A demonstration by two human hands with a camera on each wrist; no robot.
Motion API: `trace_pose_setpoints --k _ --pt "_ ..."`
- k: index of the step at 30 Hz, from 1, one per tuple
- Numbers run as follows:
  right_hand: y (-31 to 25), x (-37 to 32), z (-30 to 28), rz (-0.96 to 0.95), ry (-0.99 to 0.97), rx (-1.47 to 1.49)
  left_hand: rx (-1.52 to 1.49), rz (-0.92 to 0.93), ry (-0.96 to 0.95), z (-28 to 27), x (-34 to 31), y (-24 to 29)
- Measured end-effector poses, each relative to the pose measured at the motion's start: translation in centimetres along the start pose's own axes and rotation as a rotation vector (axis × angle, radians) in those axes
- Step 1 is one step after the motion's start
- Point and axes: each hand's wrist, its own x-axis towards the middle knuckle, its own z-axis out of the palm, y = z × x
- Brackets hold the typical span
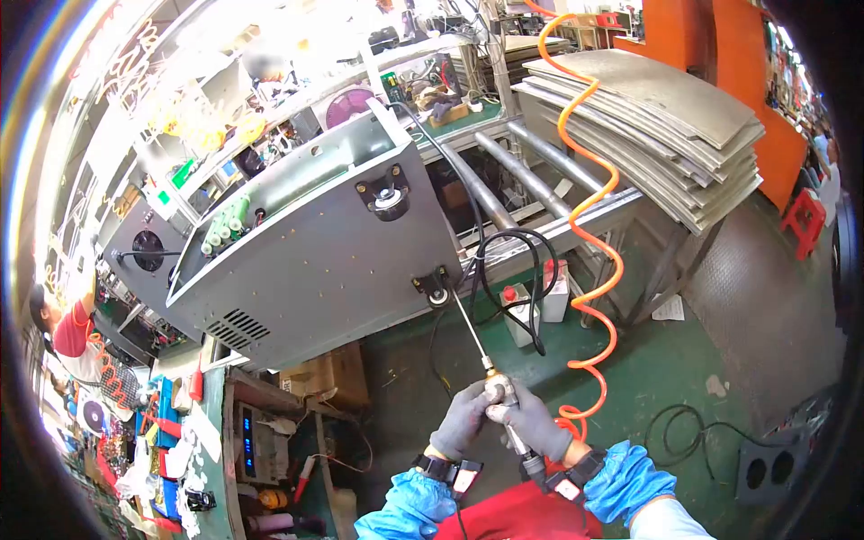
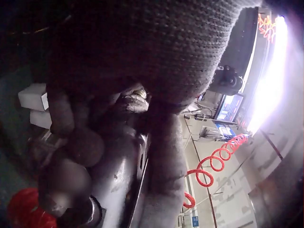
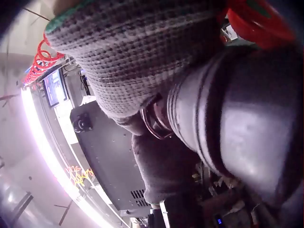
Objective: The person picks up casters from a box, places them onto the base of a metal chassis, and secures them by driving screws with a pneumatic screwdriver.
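Head view, entry 1: pneumatic screwdriver. It has a slim metal body with a brass collar and is held low in the middle of the frame, tilted up and to the left. Its long thin bit reaches a black caster bracket on the panel of a grey cabinet that lies tipped on its side. The tip sits at the bracket.

Entry 2: left hand, in a grey knit glove. The fingers are curled round the upper body of the tool just below the collar, on its left side.

Entry 3: right hand, in the same kind of glove. It is wrapped round the body just beside and slightly below the left hand, and the two gloves touch. Both arms wear blue sleeves.

Entry 4: orange coiled hose. It rises from behind the right hand, past a stack of metal sheets.

Entry 5: second caster, higher on the same panel and well apart from the bit.

Entry 6: black cable, looped just right of the bracket.

Left wrist view: gloved fingers are closed round the dark tool body, which fills the grip.

Right wrist view: the glove is clamped on the thick metal body, with the cabinet behind it.
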Motion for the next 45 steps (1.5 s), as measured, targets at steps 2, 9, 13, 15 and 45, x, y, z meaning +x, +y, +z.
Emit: trace_pose_setpoints --k 2,9,13,15,45 --pt "-0.3 -0.1 0.1 0.027 0.002 0.001 -0.012 0.000 -0.008 -0.2 0.1 0.1" --pt "-0.2 0.5 0.9 -0.054 0.006 -0.022 -0.114 0.001 0.025 -0.2 -0.3 0.1" --pt "-0.8 0.2 0.8 0.011 0.010 -0.041 -0.121 0.009 0.023 -0.2 0.1 -0.2" --pt "-0.6 0.4 0.7 0.001 0.016 -0.063 -0.107 0.016 0.043 -0.1 0.2 -0.3" --pt "2.6 2.4 -0.1 -0.311 0.052 -0.148 -0.203 0.057 -0.048 -0.9 1.1 -1.4"
